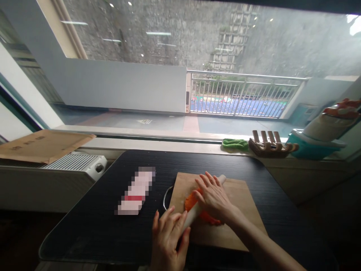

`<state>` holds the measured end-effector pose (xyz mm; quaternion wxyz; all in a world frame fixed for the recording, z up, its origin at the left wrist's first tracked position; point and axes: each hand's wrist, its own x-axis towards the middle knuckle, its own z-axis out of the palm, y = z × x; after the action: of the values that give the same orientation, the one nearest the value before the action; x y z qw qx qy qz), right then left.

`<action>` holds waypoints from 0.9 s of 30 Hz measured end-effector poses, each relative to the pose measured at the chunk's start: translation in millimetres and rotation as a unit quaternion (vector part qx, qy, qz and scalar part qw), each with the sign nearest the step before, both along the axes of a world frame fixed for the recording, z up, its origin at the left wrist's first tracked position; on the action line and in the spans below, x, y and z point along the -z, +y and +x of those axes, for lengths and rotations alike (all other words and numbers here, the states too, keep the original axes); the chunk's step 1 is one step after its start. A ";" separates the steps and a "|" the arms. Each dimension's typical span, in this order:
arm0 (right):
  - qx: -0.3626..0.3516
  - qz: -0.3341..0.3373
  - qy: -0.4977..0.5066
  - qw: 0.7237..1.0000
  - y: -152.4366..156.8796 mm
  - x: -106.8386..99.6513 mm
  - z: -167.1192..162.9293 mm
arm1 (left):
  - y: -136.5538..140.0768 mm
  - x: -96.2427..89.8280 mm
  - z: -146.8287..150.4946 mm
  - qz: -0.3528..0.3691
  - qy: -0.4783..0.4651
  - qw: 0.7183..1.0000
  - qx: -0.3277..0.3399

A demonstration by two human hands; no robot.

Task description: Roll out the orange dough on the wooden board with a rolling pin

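A pale rolling pin (192,217) lies diagonally over a piece of flattened orange dough (190,200). Orange shows on both sides of the pin, and the middle of the dough is hidden beneath it. Under the dough is a wooden cutting board (241,224) with a metal handle at its left. My left hand (169,233) grips the near end of the pin, thumb on one side and fingers on the other. Across the pin's far part, my right hand (214,195) rests flat with its fingers stretched out.
Left of the board, a blurred-out pink and white item (137,191) lies on the black table (93,229). A green cloth (235,144), a brown holder with pale upright pieces (269,145) and a teal container (313,146) line the windowsill. Cardboard (45,145) covers part of a radiator.
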<state>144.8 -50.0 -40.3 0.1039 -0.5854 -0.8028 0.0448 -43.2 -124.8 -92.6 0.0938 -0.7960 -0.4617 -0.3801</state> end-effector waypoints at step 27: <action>-0.025 -0.009 0.035 0.999 2.0 -2.2 -16.1 | -9.2 -2.0 -0.4 0.016 -0.060 0.998 0.019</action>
<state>128.7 -48.0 -38.1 0.1255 -0.5646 -0.8124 0.0750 -43.6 -133.9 -90.6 0.0718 -0.7788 -0.4451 -0.4361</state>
